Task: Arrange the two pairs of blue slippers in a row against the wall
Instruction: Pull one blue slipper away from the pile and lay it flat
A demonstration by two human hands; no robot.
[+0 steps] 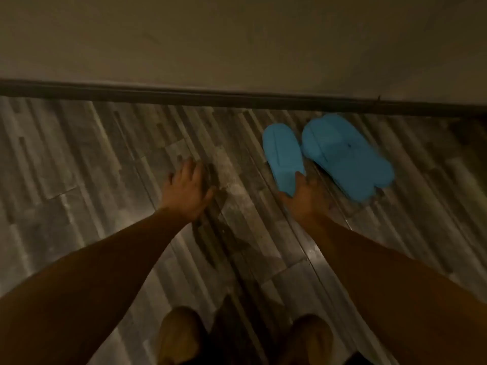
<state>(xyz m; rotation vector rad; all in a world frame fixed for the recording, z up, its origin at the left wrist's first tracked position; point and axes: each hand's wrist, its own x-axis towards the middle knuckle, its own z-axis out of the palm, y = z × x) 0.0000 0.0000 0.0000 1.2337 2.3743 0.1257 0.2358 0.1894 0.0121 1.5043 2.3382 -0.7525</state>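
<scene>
A single blue slipper (284, 156) lies on the wood-pattern floor, toe toward the wall, and my right hand (305, 198) grips its heel end. Just to its right sits a blurred blue clump of slippers (345, 156), lying at an angle close to the dark baseboard (237, 97); how many slippers it holds cannot be told. My left hand (188, 192) hovers with fingers spread over bare floor, well left of the slippers, holding nothing.
The beige wall (237, 40) runs across the top above the baseboard. My two feet (179, 335) stand at the bottom edge. Grey plank-pattern floor (79, 159) stretches left of the slippers along the wall.
</scene>
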